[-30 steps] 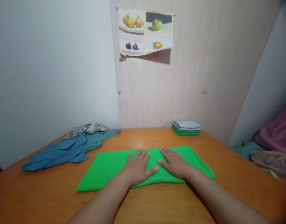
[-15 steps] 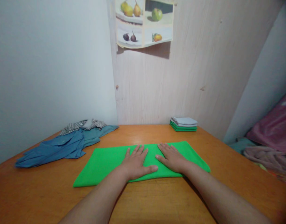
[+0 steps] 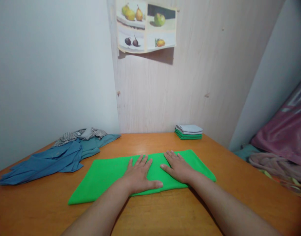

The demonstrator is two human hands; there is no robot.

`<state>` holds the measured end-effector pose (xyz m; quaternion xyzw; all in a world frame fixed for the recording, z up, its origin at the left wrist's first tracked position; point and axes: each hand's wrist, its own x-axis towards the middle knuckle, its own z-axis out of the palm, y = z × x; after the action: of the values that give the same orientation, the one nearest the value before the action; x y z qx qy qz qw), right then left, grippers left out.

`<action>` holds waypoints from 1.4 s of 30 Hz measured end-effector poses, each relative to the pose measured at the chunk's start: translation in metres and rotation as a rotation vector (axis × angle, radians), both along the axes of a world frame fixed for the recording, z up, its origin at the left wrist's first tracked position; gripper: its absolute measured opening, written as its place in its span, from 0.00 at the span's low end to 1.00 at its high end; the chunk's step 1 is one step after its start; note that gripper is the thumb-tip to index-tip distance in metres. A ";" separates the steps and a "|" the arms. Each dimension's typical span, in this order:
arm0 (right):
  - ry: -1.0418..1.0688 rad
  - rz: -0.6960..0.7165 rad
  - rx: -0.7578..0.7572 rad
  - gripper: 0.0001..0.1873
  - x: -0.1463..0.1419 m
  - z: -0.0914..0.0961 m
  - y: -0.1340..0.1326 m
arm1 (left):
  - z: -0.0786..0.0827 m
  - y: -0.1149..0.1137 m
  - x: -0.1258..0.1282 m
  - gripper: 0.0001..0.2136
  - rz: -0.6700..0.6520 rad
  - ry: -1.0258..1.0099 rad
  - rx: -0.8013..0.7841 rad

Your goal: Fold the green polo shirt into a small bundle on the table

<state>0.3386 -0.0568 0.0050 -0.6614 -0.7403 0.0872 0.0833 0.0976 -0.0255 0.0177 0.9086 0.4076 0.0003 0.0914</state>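
Note:
A bright green cloth [image 3: 103, 178], folded into a long flat strip, lies across the wooden table in front of me. My left hand [image 3: 139, 175] rests palm down near its middle, fingers spread and thumb pointing right. To the right, my right hand [image 3: 177, 167] also lies flat on the cloth, its fingers stretched toward the far edge. Both hands press on the fabric from above and grip nothing. The parts of the cloth under my palms are hidden.
On the left of the table [image 3: 150, 216] lie loose blue clothes [image 3: 49, 160] and a striped cloth [image 3: 79, 135]. A stack of folded grey and green cloths [image 3: 189, 131] sits at the back right. Pink fabric [image 3: 285, 131] is heaped beyond the right edge. A fruit poster [image 3: 146, 28] hangs on the wall.
The whole view has shifted slightly, so things appear a little further left. Both hands stay flat on the green cloth, with no clear movement over it.

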 end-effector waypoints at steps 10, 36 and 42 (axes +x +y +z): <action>0.014 -0.040 -0.045 0.51 0.005 0.004 -0.001 | 0.000 0.001 0.000 0.51 0.005 -0.007 0.010; -0.020 -0.474 -0.054 0.50 0.080 -0.016 0.017 | 0.001 0.001 0.000 0.52 0.014 -0.025 0.015; 0.176 -0.465 0.199 0.38 0.104 0.005 0.013 | -0.003 0.003 0.000 0.52 0.008 -0.028 0.022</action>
<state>0.4424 -0.0438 0.0103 -0.7921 -0.5633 0.0494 0.2298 0.0977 -0.0222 0.0144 0.9077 0.4101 0.0180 0.0871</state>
